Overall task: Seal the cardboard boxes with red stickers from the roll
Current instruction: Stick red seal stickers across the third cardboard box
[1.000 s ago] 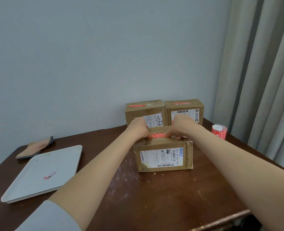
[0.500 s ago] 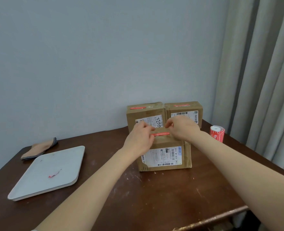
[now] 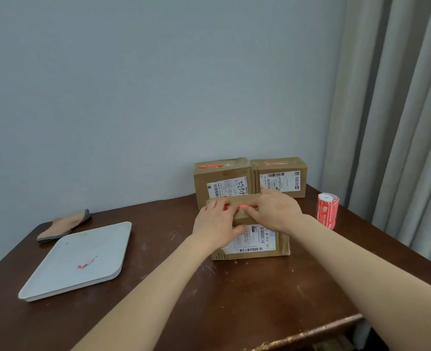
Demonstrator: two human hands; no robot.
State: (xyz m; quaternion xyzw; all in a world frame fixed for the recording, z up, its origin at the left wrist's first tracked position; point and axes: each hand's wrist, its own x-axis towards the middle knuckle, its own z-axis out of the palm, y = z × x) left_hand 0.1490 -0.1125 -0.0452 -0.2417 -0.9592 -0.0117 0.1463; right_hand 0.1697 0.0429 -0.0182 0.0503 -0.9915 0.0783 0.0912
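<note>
Three cardboard boxes sat on the table [image 3: 260,300], and two of them, the back-left box [image 3: 222,183] and the back-right box [image 3: 280,178], were parked against the wall, each with a red strip on top, so I'd guess those were done and pushed out of the way.

The front box [image 3: 256,243] was pulled closer to the person, probably so both hands could reach its top. The red sticker [image 3: 242,206] lay along the top near the front edge, partly covered by fingers. It looked like a narrow red strip with small print I couldn't read.

The left hand [image 3: 215,225] had its fingers laid fairly straight over the sticker's left end, thumb down on the front label, which I'd say steadied the box. The right hand [image 3: 276,211] pressed flat on the other end. Neither was clutching anything, just pushing down.

The sticker roll [image 3: 327,210] stood upright to the right, near the curtain, within easy reach. Off to the left, a white tray [image 3: 103,239] held a red scrap [image 3: 86,262].
</note>
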